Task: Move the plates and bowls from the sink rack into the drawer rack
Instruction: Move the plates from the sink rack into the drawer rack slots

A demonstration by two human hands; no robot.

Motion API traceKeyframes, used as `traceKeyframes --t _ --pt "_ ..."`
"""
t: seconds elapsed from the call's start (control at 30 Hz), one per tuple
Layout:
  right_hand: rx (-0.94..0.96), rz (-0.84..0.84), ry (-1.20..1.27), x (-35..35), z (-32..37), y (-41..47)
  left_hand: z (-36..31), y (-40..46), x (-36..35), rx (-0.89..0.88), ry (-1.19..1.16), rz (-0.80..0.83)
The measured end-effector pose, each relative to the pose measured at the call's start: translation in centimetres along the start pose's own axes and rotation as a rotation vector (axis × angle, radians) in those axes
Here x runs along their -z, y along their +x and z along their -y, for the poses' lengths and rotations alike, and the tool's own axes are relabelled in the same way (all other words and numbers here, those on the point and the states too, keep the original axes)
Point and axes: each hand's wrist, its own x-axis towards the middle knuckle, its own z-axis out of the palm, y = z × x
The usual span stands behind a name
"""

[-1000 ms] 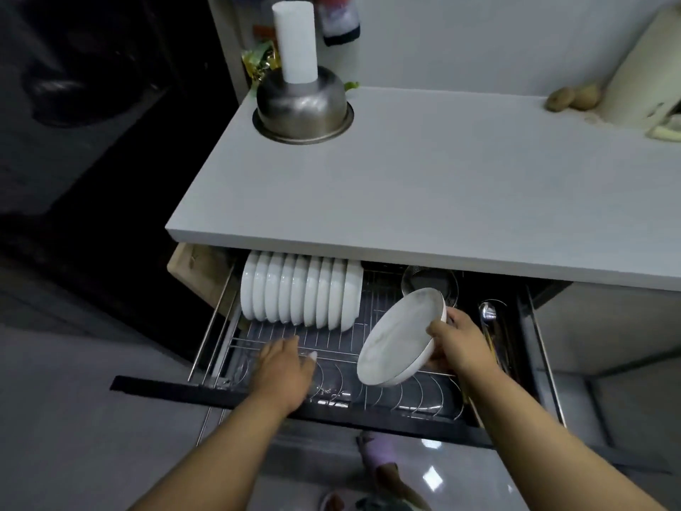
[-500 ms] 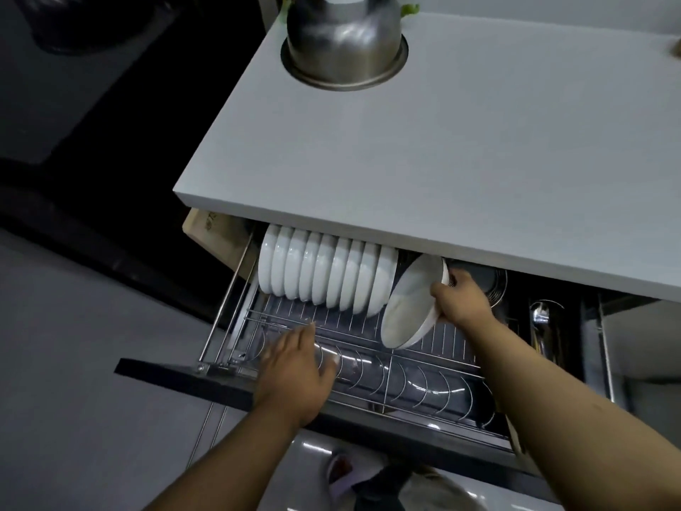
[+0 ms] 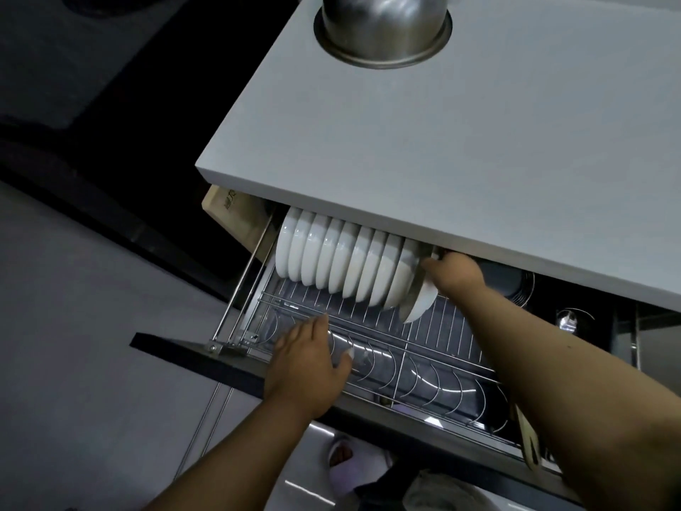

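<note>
Your right hand [image 3: 458, 276] grips white plate [image 3: 420, 304] by its upper rim, plate on edge at right end of white plate row [image 3: 342, 263] in drawer rack [image 3: 442, 337] | your left hand [image 3: 307, 363] fingers straight, resting on rack's front wires | steel bowl [image 3: 383, 27] upside down on countertop [image 3: 460, 142]

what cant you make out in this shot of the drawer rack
- Head view: tops of the white plates hidden under the countertop.
- Right hand fingers: hidden behind the plate it holds.
- Steel bowl: cut off by the top edge.
- Dark dishes at the drawer's back: too shadowed to identify.
</note>
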Motion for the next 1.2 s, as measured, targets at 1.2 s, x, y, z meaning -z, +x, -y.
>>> traceKeyframes --t 1.2 --pt "-0.009 -0.063 0.116 -0.3 -3.7 -8.4 -0.7 -0.4 0.7 -0.008 -0.007 0.042"
